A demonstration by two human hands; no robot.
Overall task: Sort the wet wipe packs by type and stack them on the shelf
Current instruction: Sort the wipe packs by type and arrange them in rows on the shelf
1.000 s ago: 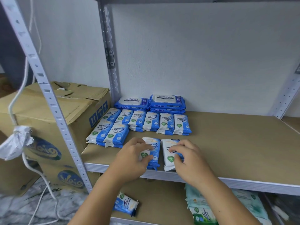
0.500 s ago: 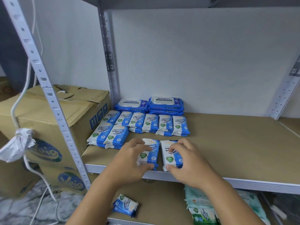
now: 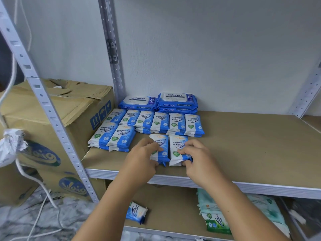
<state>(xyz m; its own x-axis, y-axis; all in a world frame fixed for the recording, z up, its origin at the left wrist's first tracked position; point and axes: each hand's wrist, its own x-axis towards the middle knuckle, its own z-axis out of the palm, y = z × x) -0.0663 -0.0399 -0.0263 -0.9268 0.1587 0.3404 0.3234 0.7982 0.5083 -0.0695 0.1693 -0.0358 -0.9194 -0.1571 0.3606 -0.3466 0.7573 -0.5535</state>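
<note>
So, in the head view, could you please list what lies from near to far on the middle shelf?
Shelf edge → front packs → row of small packs → antabax packs → wall

Single wide-angle head cam, sitting above and just in front of the shelf (image 3: 251,153), facing forward and down, close in. Left hand (image 3: 140,162) and right hand (image 3: 199,160), each on a wipe pack (image 3: 178,145), are sitting lower centre; uprights (image 3: 50,117) are splaying at the edges.
</note>
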